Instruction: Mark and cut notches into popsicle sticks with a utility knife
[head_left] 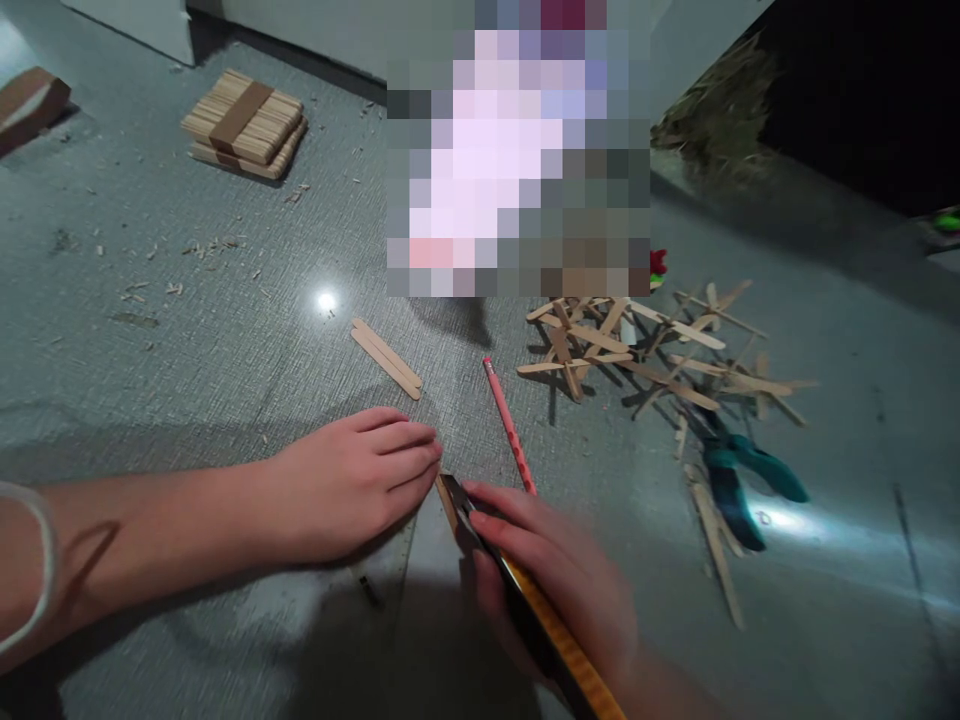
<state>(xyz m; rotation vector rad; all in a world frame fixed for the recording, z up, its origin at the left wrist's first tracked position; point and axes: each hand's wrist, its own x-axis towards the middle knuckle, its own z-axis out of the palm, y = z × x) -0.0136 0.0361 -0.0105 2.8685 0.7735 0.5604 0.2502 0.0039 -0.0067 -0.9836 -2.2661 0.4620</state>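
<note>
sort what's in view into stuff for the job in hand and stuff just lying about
Likely part of the job:
- cutter in the right hand
- wooden stick at its tip
- loose stick pair
- banded sticks
- joined sticks

Seemingly just lying about:
- pink pencil
- teal-handled pliers
- wood scraps

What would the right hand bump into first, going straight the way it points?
Led by the cutter, the right hand would probably meet the left hand first; depth is unclear, so it might pass above.

Left hand (367,480): palm down, fingers together and extended, forearm entering from the left. Right hand (555,570): slightly blurred, fingers curled in a closed grip.
</note>
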